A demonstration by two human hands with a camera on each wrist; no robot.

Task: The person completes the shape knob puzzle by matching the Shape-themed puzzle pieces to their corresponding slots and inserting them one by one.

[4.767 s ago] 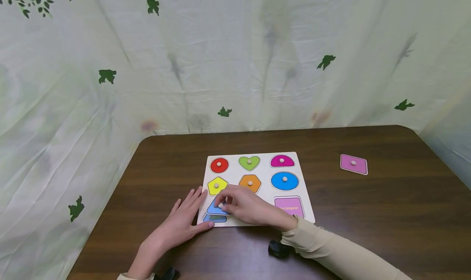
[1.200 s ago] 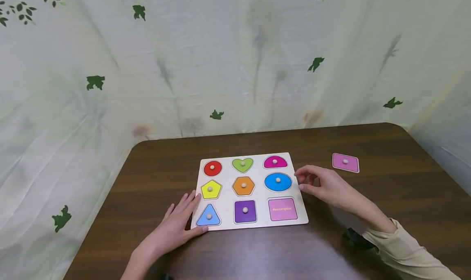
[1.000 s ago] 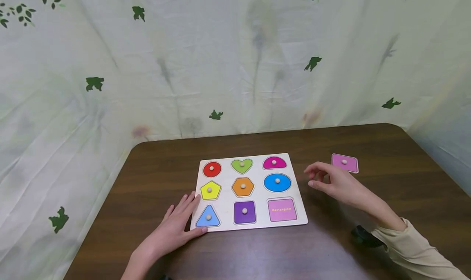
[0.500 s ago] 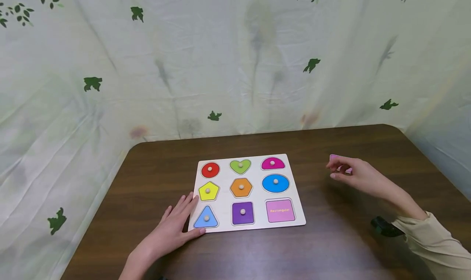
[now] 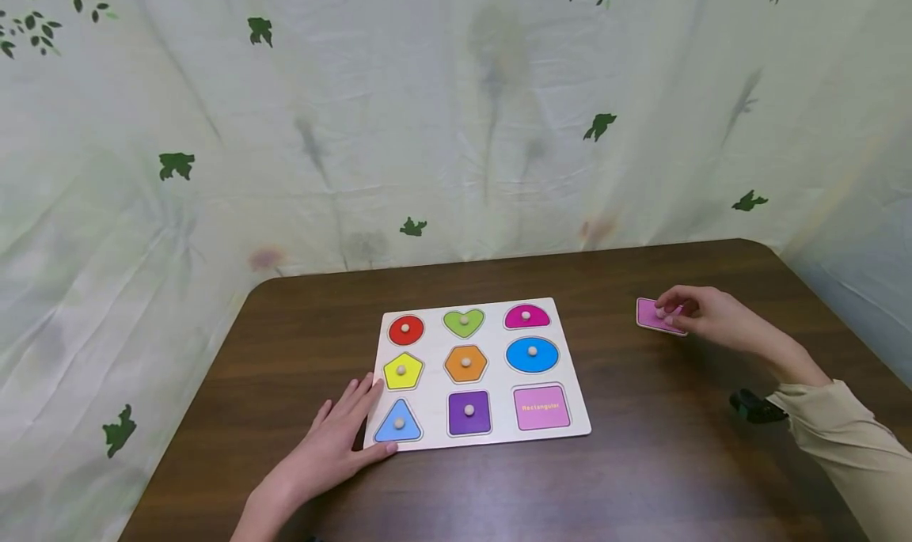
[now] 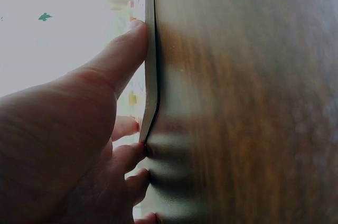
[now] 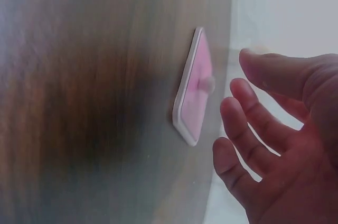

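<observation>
A white shape puzzle board lies on the brown table. Its lower right recess, pink and printed "Rectangular", holds no piece. My left hand rests at the board's left edge, thumb on the near corner and fingers spread along the side; the left wrist view shows the thumb on the board's edge. Right of the board lies a pink rectangular puzzle piece with a small round knob. My right hand hovers over it, thumb and fingers spread apart close to the knob.
Knobbed pieces sit in the other recesses, among them a blue triangle, a purple square and a blue oval. A pale leaf-printed curtain hangs behind the table.
The blue triangle went from my right hand into its recess. My right hand then moved right, away from the board, to the pink piece. The left hand stayed at the board's edge.
</observation>
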